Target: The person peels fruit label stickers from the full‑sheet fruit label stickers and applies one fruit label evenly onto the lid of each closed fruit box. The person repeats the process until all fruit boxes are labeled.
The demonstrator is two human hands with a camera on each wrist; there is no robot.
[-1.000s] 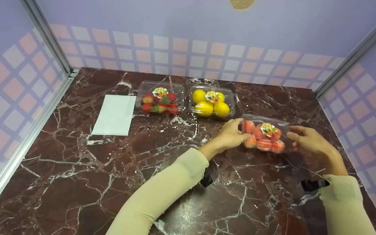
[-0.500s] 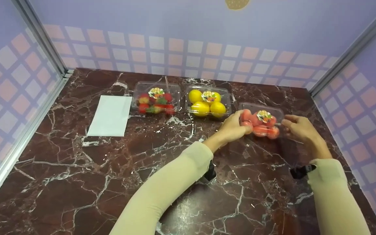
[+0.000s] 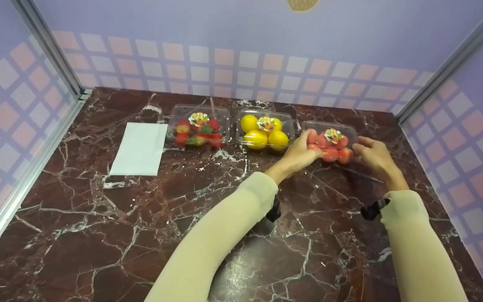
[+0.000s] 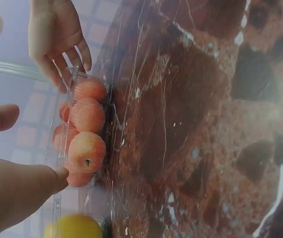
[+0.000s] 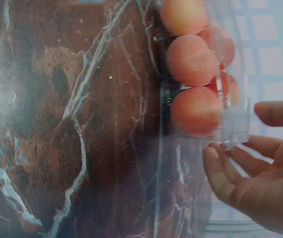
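A clear lidded plastic fruit box point(image 3: 329, 144) holds several round pink-red fruits and bears a round sticker. It stands to the right of the box of lemons. My left hand point(image 3: 299, 152) grips its left end, the thumb along the near side and other fingers round the corner. At the opposite end, my right hand point(image 3: 375, 156) touches the box with extended, slightly bent fingers. The right wrist view shows those fingertips against the end wall, with one digit apart from the lid. Parts of both hands' far fingers are hidden behind the box.
To the left stand a clear box of lemons point(image 3: 265, 131) and a clear box of strawberries point(image 3: 199, 126), in a row. A white rectangular sheet point(image 3: 139, 149) lies left of them. Patterned panels point(image 3: 262, 71) enclose the dark red marble tabletop point(image 3: 183, 201) at the back and sides.
Both hands have moved the box of pink-red fruits away from me, toward the back, into line with the other two boxes. Those boxes and the white sheet have stayed put.
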